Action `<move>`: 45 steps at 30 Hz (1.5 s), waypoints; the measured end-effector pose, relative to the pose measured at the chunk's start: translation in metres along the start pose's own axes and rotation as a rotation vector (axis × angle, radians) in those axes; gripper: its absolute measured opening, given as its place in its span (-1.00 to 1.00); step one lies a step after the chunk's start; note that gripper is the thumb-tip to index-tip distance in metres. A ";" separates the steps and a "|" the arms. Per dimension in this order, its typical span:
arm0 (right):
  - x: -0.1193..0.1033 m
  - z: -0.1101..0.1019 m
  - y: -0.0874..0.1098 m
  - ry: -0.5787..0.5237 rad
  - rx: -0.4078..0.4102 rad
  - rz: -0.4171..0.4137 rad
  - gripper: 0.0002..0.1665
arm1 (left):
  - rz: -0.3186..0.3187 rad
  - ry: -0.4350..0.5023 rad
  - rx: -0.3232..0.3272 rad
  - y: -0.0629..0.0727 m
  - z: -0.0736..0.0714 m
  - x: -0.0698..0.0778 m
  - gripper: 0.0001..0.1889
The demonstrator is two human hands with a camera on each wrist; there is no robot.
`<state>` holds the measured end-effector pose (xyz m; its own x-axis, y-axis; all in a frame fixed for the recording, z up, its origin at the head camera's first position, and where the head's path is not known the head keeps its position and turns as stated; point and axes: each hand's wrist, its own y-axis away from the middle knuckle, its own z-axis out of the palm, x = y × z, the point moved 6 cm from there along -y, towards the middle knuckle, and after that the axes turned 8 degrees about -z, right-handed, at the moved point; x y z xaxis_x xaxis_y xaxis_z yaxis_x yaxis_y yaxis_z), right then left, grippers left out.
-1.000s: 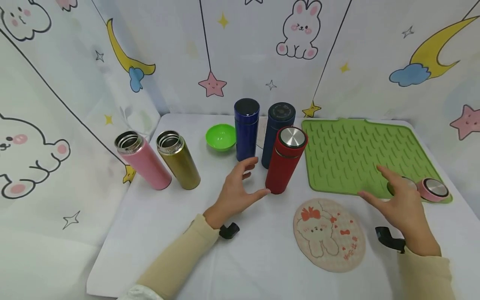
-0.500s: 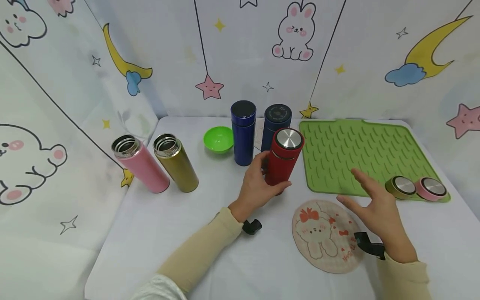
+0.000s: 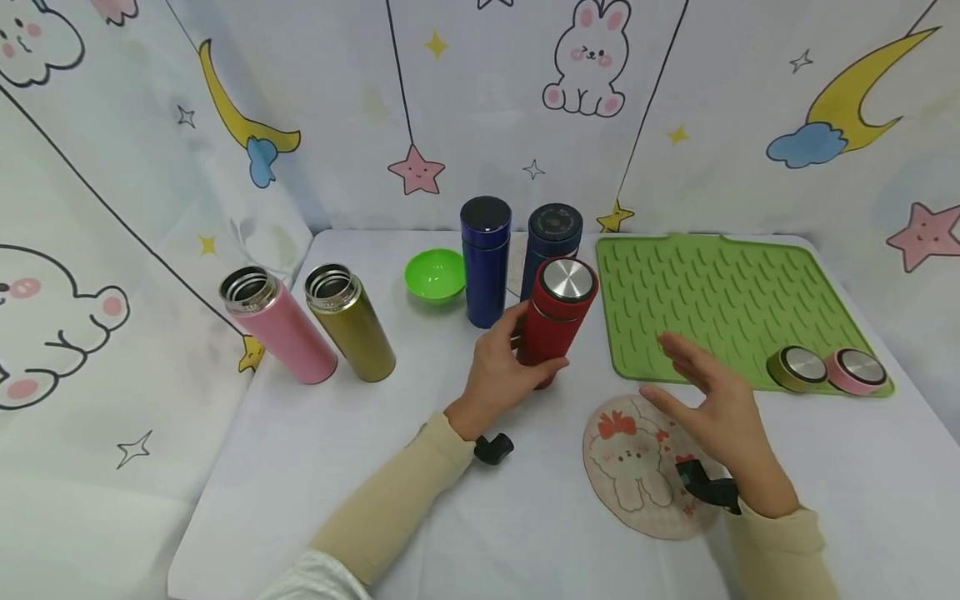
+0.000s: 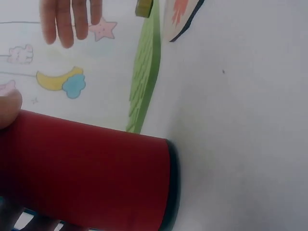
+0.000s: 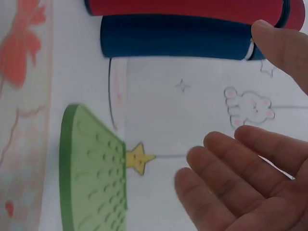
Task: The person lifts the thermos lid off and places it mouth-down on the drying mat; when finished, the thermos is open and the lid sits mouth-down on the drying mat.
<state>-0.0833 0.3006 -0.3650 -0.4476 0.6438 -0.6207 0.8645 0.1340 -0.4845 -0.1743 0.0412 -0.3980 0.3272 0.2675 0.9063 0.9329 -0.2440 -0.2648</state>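
My left hand (image 3: 492, 368) grips the lidded red flask (image 3: 557, 329) in front of the navy flask (image 3: 553, 240), my right hand (image 3: 726, 418) is empty, and, with pink lid (image 3: 857, 373) and gold lid (image 3: 798, 370) on the green mat (image 3: 712, 287), three uncappings seem left.

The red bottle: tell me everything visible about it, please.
The red bottle is a tall, closed cylinder, smooth and apparently metal, with a thin ring below the lid, a shiny silvery top rimmed in black and a dark base. Roughly upright, it is gripped by the left hand, in front of the navy bottle. Whether its base touches the table is unclear.
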 end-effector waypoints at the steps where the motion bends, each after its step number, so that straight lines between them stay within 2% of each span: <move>1: -0.005 0.002 -0.002 -0.017 0.009 -0.013 0.03 | 0.006 -0.004 0.003 0.003 -0.005 0.000 -0.15; 4: -0.024 0.010 -0.011 -0.087 0.043 -0.039 0.04 | 0.036 -0.034 0.019 0.012 -0.019 0.001 -0.15; 8: -0.059 0.023 -0.028 -0.234 0.063 -0.070 0.09 | 0.102 -0.075 0.033 0.025 -0.034 0.004 -0.14; 13: -0.101 0.039 -0.048 -0.411 0.049 -0.129 0.28 | 0.182 -0.121 0.013 0.036 -0.042 0.009 -0.13; 16: -0.119 0.047 -0.055 -0.468 0.053 -0.164 0.34 | 0.230 -0.143 0.015 0.042 -0.044 0.013 -0.13; 21: -0.134 0.056 -0.060 -0.505 0.055 -0.194 0.24 | 0.286 -0.182 0.049 0.050 -0.049 0.020 -0.15; 29: -0.139 0.064 -0.059 -0.489 0.018 -0.177 0.14 | 0.304 -0.242 0.076 0.056 -0.060 0.022 -0.15; 32: -0.138 0.065 -0.059 -0.485 -0.010 -0.212 0.11 | 0.308 -0.258 0.037 0.056 -0.065 0.023 -0.15; 34: -0.138 0.065 -0.059 -0.494 -0.044 -0.259 0.09 | 0.311 -0.259 -0.014 0.055 -0.067 0.024 -0.15; 40: -0.142 0.060 -0.058 -0.566 -0.181 -0.459 -0.07 | 0.321 -0.234 -0.242 0.054 -0.076 0.029 -0.17; 43: -0.145 0.058 -0.057 -0.573 -0.237 -0.516 -0.11 | 0.326 -0.218 -0.338 0.054 -0.080 0.034 -0.16; 45: -0.147 0.057 -0.056 -0.560 -0.267 -0.536 -0.11 | 0.330 -0.218 -0.373 0.054 -0.083 0.036 -0.16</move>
<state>-0.0788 0.1559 -0.2819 -0.8021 -0.0202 -0.5968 0.4949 0.5367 -0.6834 -0.1243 -0.0396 -0.3520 0.6542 0.2977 0.6952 0.6715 -0.6515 -0.3529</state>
